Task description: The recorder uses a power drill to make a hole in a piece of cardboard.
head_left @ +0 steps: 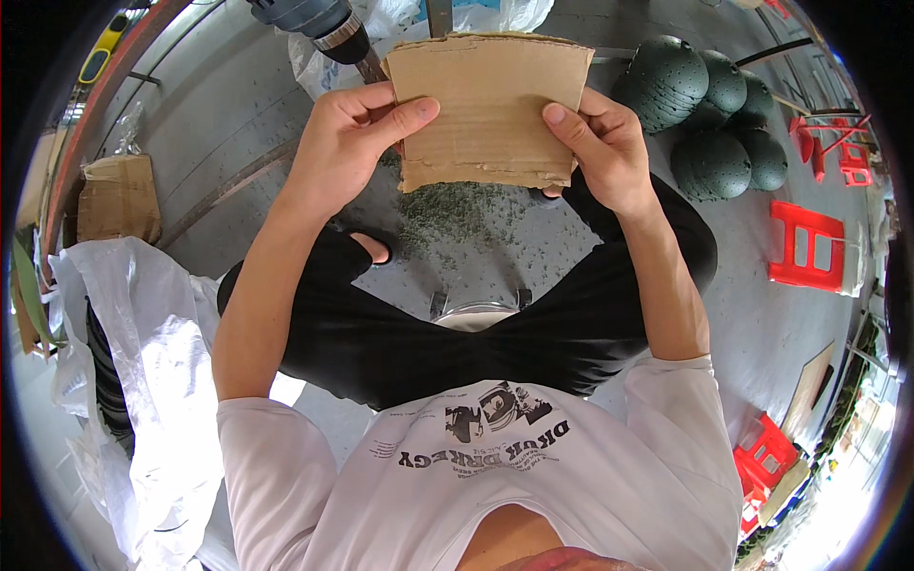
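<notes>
A flat piece of brown cardboard point(490, 112) is held up in front of me, roughly square with worn, torn edges. My left hand point(354, 143) grips its left edge, thumb on the near face and fingers behind. On the opposite edge my right hand point(609, 143) pinches it the same way. The fingers behind the sheet are partly hidden. Just beyond its upper left corner is a grey power drill point(319, 24) with a black chuck, not touched by either hand.
Dark green perforated domes point(709, 167) are piled at the far right, with red plastic stools point(807, 246) beyond them. Green scraps point(457, 224) litter the floor between my feet. On the left stand a cardboard box point(119, 198) and a white plastic bag point(152, 352).
</notes>
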`<state>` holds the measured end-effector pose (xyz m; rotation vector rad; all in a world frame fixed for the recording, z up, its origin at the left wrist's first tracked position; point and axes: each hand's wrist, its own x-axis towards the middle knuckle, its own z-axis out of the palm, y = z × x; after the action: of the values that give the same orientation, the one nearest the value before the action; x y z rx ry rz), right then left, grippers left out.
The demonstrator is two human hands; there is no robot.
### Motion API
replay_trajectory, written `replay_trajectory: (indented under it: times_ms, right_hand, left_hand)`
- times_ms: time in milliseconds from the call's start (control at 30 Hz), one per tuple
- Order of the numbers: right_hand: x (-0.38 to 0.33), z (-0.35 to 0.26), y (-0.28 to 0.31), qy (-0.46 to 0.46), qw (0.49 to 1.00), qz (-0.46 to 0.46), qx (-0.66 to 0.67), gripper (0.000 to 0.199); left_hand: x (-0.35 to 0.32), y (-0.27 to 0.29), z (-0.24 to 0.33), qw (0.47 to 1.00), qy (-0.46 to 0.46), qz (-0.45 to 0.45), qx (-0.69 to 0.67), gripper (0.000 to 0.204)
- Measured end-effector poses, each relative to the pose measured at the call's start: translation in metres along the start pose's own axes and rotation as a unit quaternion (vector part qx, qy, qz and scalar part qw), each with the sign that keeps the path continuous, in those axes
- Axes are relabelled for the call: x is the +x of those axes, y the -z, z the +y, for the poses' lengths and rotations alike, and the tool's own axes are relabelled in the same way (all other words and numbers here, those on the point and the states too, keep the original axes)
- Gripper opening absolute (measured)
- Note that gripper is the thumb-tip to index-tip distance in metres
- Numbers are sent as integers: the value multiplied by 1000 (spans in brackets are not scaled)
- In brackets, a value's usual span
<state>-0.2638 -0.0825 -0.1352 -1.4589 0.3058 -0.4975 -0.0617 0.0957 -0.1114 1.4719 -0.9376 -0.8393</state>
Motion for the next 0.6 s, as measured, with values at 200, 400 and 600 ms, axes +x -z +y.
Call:
replay_trajectory:
  times_ms: [200, 400, 600]
  right_hand:
    - [0, 0, 4, -17, 1000, -7, -5, 30]
    - [0, -1, 2, -17, 1000, 0, 17, 30]
    - [2, 5, -7, -13, 989, 46, -143, 28]
  left_hand:
    - [0, 1, 1, 1000, -1, -7, 14, 30]
    - [0, -2, 2, 1000, 0, 4, 29, 29]
    - [4, -9, -14, 988, -28, 67, 135, 30]
